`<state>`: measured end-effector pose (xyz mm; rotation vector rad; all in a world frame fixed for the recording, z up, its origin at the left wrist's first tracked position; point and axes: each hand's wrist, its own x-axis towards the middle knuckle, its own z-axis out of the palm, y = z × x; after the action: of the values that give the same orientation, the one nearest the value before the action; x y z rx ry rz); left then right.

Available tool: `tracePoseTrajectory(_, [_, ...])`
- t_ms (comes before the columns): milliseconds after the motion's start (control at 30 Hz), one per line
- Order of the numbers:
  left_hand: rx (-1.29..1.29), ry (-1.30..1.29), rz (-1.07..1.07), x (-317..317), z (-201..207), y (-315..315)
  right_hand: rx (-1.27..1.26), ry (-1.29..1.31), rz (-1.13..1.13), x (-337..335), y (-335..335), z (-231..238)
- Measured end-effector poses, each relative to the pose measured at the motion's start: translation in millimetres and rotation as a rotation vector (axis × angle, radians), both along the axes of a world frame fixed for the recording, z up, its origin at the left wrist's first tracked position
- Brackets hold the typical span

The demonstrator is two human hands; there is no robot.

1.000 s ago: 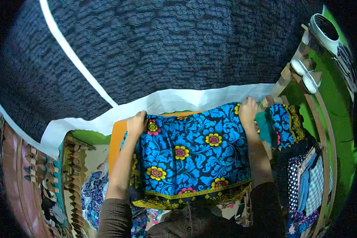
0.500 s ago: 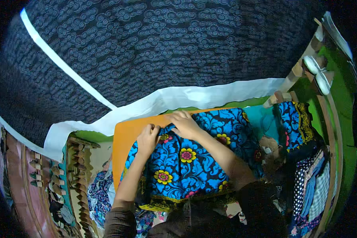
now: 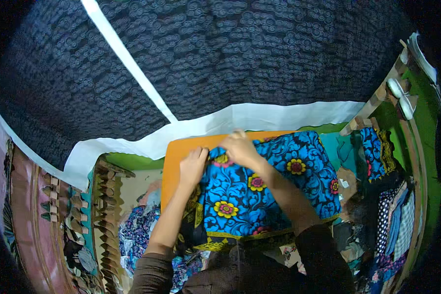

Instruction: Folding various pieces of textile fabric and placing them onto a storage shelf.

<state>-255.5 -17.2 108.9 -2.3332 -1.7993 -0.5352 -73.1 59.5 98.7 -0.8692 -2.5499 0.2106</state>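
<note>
Since one second earlier, the right hand [image 3: 241,150] had crossed from the upper right corner of the flowered cloth [image 3: 240,196] to just beside the left hand [image 3: 191,168], and more of the orange board [image 3: 172,158] lay bare at the cloth's upper left. On my feed I counted two hands, one cloth below them and one board under that cloth. The left hand was mostly closed, its bent fingers at the cloth's upper left edge; I could not tell whether they pinched it. The right hand was blurred, its fingers curled over the upper edge, and I could not tell whether it had hold of anything.

I saw the cloth spread over the board, bright blue leafy scrollwork on black. I made out at least six flower heads, mostly yellow-petalled with pinkish-red centres, and a yellow-and-black border along the near edge.

To the right I picked out one smaller piece of similar blue print [image 3: 371,156], one teal area [image 3: 334,147], and three fabrics side by side: one dotted [image 3: 383,206], one plain blue [image 3: 396,223], one checked [image 3: 404,224]. Farther up sat two white rounded pieces [image 3: 405,107]. One white strip [image 3: 132,68] crossed the dark patterned sheet [image 3: 240,54] beyond the board.
</note>
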Motion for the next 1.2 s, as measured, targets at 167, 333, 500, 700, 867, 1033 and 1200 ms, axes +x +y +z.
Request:
tracePoseTrajectory(167, [-0.326,-0.083,0.215,-33.6,-11.9,2.3,0.141,-0.031,-0.099,-3.3,-2.1,20.8])
tracePoseTrajectory(333, [-0.493,-0.024,0.225,-55.1,-9.2,3.6,0.194,-0.027,-0.209,-16.2,-3.1,17.6])
tracePoseTrajectory(500, [-0.659,-0.17,0.225,-75.3,-54.2,-29.4,0.237,0.062,-0.438,-25.5,5.9,8.5])
tracePoseTrajectory(700, [-0.469,-0.25,0.048,-150.6,-99.3,-94.9,0.196,0.052,-0.604,-43.9,-2.1,-23.6])
tracePoseTrajectory(867, [-0.742,-0.344,0.216,-197.2,-34.3,-83.1,-0.207,-0.028,-0.741,-106.3,-57.5,-26.8])
tracePoseTrajectory(1033, [-0.911,-1.433,0.168,-150.8,26.7,-46.1,-0.804,0.597,-0.066,-172.8,-171.7,-22.0])
tracePoseTrajectory(1200, [-1.346,-2.096,-0.932,-110.1,36.6,-13.3,-0.927,0.951,-0.228,-161.5,-164.5,24.5])
